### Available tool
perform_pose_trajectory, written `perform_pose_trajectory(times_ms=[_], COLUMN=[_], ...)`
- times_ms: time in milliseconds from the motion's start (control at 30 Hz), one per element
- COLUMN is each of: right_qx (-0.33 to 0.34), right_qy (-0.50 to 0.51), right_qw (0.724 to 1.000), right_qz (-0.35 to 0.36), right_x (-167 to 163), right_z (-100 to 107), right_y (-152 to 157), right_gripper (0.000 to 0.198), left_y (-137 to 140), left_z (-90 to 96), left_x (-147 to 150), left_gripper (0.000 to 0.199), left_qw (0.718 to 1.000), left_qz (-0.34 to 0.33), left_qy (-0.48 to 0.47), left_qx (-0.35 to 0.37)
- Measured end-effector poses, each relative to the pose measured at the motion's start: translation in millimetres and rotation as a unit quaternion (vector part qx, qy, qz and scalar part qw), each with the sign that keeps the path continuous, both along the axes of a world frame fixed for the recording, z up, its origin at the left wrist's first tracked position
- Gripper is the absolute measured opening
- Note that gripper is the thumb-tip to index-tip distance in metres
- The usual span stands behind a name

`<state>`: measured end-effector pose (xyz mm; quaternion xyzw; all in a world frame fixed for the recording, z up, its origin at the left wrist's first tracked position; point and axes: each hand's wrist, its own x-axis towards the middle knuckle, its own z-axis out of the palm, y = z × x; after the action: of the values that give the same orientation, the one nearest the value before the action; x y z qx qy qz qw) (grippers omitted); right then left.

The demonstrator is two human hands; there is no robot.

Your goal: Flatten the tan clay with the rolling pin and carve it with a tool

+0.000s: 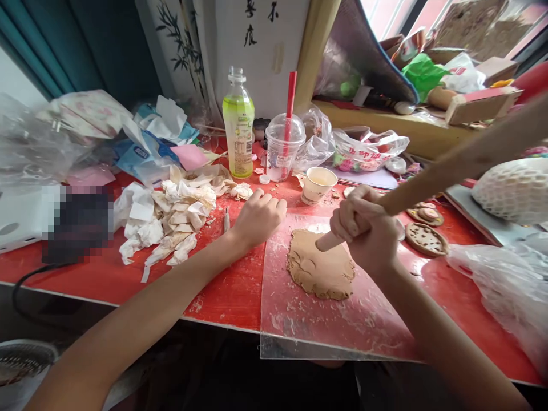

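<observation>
My right hand [369, 228] is wrapped round a thick wooden rolling pin [445, 165], which slants up toward the upper right. The pin's lower end touches the upper part of a flattened brown clay slab [321, 271]. Curved dents mark the slab, and its edges are ragged. Under the clay lies a clear plastic board [295, 319] that juts past the table's front edge. My left hand [260, 214] rests closed on the red table [226, 285], left of the board, fingers curled under with nothing seen in them. A slim carving tool [226, 220] lies just beside it.
Crumpled tissues [180, 214] are heaped at the left. Behind the clay stand a green-labelled bottle [238, 128], a lidded plastic cup [284, 148] with a red straw, and a paper cup [317, 185]. Round clay pieces [426, 238] and a plastic bag [505, 285] lie at the right.
</observation>
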<state>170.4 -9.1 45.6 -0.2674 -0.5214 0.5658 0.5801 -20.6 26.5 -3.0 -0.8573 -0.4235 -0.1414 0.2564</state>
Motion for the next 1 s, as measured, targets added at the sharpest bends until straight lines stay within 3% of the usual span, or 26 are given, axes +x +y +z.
perform_pose_trajectory(times_ms=[100,333,500,600,667,800,1000], right_qx=[0.005,0.022,-0.013,-0.012,-0.016,-0.02,-0.011], right_qy=[-0.026,0.017,0.042,0.044,0.023,-0.02,-0.028], right_qw=[0.998,0.997,0.994,0.996,0.998,0.999,0.998], right_qz=[-0.054,-0.066,-0.099,-0.081,-0.063,-0.042,-0.047], right_x=[4.7,26.7,32.4,28.7,25.4,21.6,22.3], right_z=[-7.1,4.7,3.6,-6.7,-15.0,-26.1,-27.4], right_y=[8.9,21.5,28.0,30.1,30.8,31.2,32.8], right_gripper=[0.02,0.028,0.026,0.028,0.028,0.03,0.032], left_y=[-0.8,-4.5,-6.3,-5.3,-4.4,-5.2,-6.4], left_z=[-2.7,2.4,2.3,-0.2,-0.6,4.9,13.2], left_x=[1.9,4.8,7.1,9.0,10.5,12.8,13.3], left_gripper=[0.024,0.022,0.024,0.026,0.025,0.019,0.017], left_qw=[1.0,1.0,0.997,0.99,0.967,0.885,0.813], left_qz=[-0.004,-0.024,-0.029,-0.027,-0.039,-0.044,-0.02], left_qy=[-0.011,-0.007,0.007,-0.058,-0.153,-0.313,-0.401], left_qx=[0.0,-0.017,-0.065,-0.124,-0.203,-0.343,-0.422])
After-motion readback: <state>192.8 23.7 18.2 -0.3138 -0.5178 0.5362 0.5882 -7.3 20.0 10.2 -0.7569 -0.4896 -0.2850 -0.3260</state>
